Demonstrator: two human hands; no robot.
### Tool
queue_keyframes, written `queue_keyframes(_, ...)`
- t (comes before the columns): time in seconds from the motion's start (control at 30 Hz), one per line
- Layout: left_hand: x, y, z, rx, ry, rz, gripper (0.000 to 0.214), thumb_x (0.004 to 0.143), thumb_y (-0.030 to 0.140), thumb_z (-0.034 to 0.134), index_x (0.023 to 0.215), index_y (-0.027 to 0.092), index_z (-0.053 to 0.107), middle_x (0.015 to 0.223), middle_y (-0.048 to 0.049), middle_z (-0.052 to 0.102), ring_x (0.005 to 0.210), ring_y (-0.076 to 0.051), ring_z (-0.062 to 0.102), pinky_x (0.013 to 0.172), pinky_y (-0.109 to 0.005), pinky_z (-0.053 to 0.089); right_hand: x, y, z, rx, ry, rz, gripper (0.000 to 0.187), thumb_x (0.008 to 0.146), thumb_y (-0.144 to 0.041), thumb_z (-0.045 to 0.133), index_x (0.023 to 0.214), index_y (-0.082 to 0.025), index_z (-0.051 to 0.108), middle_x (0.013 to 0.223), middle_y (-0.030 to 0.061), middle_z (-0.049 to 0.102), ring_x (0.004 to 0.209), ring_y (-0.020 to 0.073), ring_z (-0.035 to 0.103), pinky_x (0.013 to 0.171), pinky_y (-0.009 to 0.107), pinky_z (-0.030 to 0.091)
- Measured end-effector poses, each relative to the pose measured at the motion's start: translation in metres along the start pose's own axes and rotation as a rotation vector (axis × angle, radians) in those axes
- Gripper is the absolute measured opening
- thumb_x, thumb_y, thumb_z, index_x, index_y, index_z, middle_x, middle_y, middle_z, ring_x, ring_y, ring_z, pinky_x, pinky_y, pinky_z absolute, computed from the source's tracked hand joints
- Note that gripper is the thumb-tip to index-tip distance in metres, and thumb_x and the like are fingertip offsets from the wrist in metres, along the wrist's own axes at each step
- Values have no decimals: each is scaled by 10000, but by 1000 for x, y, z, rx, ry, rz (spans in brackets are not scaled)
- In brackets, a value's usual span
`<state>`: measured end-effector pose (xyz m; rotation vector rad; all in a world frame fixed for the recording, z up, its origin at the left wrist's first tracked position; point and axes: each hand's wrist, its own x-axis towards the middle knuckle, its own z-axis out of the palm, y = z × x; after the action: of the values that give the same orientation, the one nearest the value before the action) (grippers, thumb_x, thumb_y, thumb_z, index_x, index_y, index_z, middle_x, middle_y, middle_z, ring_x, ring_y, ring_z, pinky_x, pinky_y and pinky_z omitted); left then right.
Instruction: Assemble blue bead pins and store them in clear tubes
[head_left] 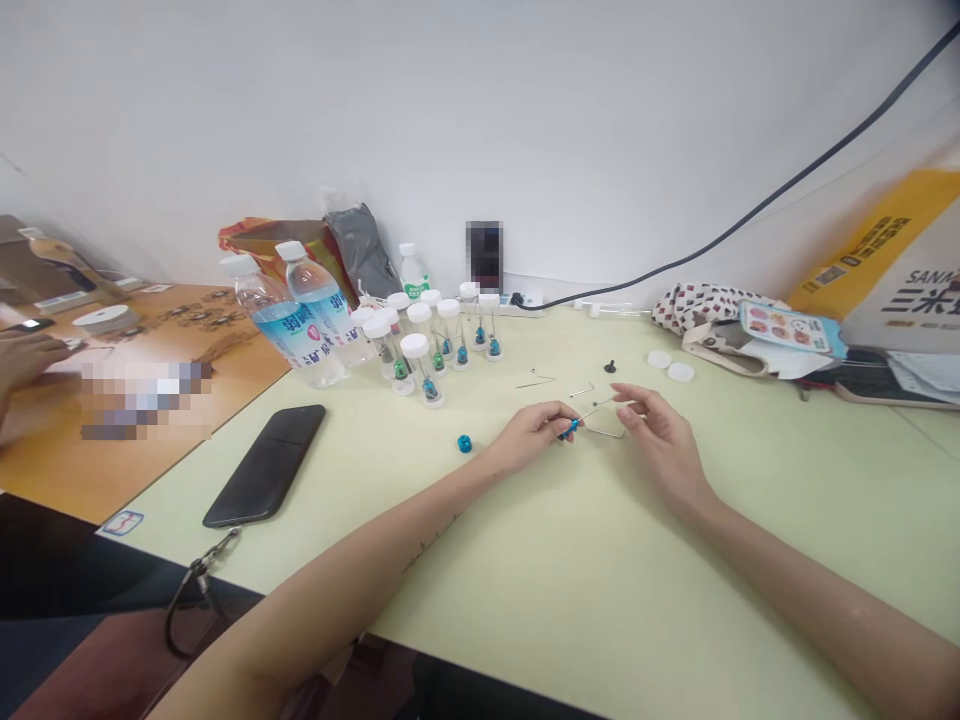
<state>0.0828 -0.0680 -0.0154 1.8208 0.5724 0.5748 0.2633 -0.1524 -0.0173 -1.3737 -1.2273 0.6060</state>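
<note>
My left hand is closed around a small blue metal part, pinched between thumb and fingers. A thin metal rod slants up from that part to the fingertips of my right hand, which grip its far end. Whether the rod sits inside the part, I cannot tell. Just below it a bent hex key lies by the right fingers. A loose blue knurled piece rests left of my left hand. Beyond the hands lie another small hex key, a thin bent wire and a black screw-like piece.
Several clear tubes with white caps hold blue or green parts. Left of them stand two water bottles; nearer is a black phone. White caps and a patterned pouch sit right. Another person's hand is far left.
</note>
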Motion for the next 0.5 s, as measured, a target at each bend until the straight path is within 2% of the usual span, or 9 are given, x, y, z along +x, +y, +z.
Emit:
queue_keyframes(0.1,-1,1,1,95,-11,15,273,835,333,489,989,154,626,860,-47,613,803,-142,536,743,-253,401,-1,-1,1,53,-51,1,248,834,-376,549,1017,-227,625,946,37,624,883,182,553,787,307,420)
queue_keyframes(0.2,-2,2,2,197,-8,28,270,816,325,522,1007,175,639,922,-49,613,826,-152,534,731,-249,400,-2,-3,1,78,-57,38,199,813,-357,580,931,-214,650,930,41,648,867,186,573,782,316,431)
queue_keyframes(0.4,-3,3,2,244,-5,70,235,828,304,509,980,181,638,925,-46,613,814,-141,521,717,-239,393,-2,-6,1,138,-108,72,191,761,-327,631,916,-223,671,927,37,674,827,179,606,771,324,460)
queue_keyframes(0.5,-3,4,2,251,-12,79,213,818,284,525,962,177,639,909,-44,609,789,-132,516,703,-232,393,-2,-5,1,128,-94,62,167,752,-322,633,875,-223,688,855,29,676,765,166,594,719,310,463)
